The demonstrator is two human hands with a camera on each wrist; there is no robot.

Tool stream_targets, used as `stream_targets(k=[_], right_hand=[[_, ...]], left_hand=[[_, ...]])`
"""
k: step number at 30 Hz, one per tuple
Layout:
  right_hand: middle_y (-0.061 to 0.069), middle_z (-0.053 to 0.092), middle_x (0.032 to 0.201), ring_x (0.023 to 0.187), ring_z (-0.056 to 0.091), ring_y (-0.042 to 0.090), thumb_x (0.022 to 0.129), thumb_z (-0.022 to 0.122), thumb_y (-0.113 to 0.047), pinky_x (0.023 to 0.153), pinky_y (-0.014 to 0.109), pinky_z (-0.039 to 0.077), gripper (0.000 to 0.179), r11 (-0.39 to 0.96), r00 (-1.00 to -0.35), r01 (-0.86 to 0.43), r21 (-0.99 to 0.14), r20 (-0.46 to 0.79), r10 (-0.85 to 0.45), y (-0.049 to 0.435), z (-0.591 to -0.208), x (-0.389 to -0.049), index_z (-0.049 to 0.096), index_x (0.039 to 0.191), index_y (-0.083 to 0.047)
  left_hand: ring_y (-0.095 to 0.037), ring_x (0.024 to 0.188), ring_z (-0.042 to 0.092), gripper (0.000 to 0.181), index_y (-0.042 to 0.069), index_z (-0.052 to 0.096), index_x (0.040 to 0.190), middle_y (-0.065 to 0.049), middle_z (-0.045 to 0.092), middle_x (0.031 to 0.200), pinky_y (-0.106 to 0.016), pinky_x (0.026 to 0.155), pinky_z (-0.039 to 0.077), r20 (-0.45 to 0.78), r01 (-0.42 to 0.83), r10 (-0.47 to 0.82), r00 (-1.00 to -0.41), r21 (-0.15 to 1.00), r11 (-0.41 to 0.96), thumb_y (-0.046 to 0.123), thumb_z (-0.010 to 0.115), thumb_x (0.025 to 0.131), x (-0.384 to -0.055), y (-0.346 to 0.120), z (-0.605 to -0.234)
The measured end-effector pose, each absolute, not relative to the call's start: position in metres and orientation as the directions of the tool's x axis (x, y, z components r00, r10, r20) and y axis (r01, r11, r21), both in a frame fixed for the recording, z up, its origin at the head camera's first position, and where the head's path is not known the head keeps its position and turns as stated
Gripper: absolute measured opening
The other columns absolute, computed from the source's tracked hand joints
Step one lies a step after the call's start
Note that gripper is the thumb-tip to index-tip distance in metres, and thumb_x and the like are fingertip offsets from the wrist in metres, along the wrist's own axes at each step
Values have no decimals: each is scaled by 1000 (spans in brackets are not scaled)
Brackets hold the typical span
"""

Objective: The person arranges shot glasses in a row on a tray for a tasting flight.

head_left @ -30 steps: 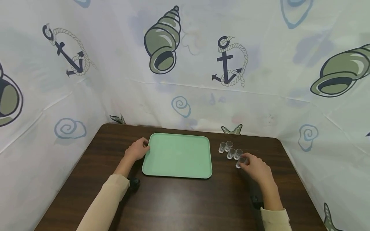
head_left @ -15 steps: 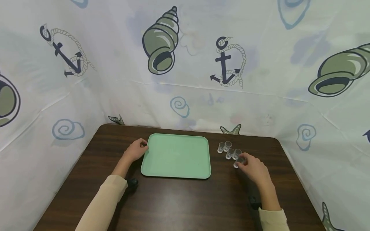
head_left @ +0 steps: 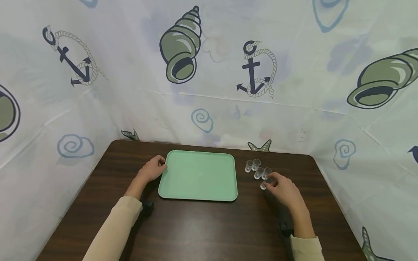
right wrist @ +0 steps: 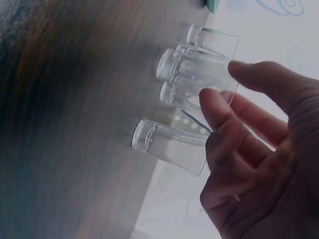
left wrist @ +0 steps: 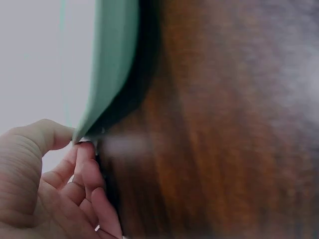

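Observation:
A pale green tray [head_left: 198, 175] lies on the dark wooden table. My left hand [head_left: 151, 169] pinches its left rim; in the left wrist view the thumb [left wrist: 47, 133] is above the edge and the fingers curl beneath. To the right of the tray, my right hand [head_left: 285, 188] holds a small clear shot glass [head_left: 263, 185] between thumb and fingertips. Its base shows close over the table in the right wrist view. Several matching shot glasses [head_left: 249, 166] stand upright just beyond it, in a loose slanting group.
The brown table [head_left: 196, 228] has its far edge against a hanging white cloth [head_left: 222, 119] printed with shells and anchors. The same cloth closes off the left and right sides. Dark wrist devices [head_left: 148, 208] sit under both forearms.
My right hand has shifted the shot glass slightly to the left, in front of the other glasses. The left hand keeps its grip on the tray, which stays in place.

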State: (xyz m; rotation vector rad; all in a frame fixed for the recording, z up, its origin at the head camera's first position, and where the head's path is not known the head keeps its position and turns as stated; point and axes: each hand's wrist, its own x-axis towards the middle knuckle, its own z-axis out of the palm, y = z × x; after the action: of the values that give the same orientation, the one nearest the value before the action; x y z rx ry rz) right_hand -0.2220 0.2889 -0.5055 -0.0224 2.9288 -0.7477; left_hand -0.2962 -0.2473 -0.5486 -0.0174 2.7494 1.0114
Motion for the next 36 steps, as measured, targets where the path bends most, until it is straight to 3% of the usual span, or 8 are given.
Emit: stream_targets(k=[3,12,20,31,36], right_hand=[[10,73,104,78,60,21,103,73,-32,64,35,47,45,857,-993,-6,-516,-101,-68,285,-506,-222,65,140,-9],[7,71,101,80,59,20,104,72,-30,69,35,49,42,825,-991,-83,-559,-41,-127,271,-508,-223,65,140,-11],[4,69,98,84,60,19,103,74,-31,73,34,51,40,789,-985,-145,-597,12,-172,250,-502,-231,67,139,-13],[3,71,100,85,61,19,103,74,-29,74,36,51,38,741,-976,-200,-641,60,-211,224,-499,-235,68,138,-14],[3,69,98,85,62,18,103,75,-29,75,36,51,38,711,-971,-226,-665,97,-218,210,-500,-239,69,138,-16]], left_hand=[[-28,90,61,43,6,54,143,-16,64,115,-43,77,47,-197,-71,72,-978,633,771,34,52,111,-298,-251,-549],[-24,80,57,63,6,39,166,-14,64,107,-39,69,43,-223,-34,125,-967,596,802,34,51,111,-298,-260,-553],[-22,76,53,63,4,36,167,-13,63,106,-38,69,42,-207,5,175,-962,633,774,35,50,114,-300,-267,-552],[-20,75,51,65,-5,32,166,-8,59,90,-35,70,43,-180,84,298,-937,713,696,27,54,113,-298,-272,-551],[-20,73,54,69,-2,26,169,-5,57,76,-35,72,44,-211,58,323,-923,751,658,28,55,113,-295,-270,-551]])
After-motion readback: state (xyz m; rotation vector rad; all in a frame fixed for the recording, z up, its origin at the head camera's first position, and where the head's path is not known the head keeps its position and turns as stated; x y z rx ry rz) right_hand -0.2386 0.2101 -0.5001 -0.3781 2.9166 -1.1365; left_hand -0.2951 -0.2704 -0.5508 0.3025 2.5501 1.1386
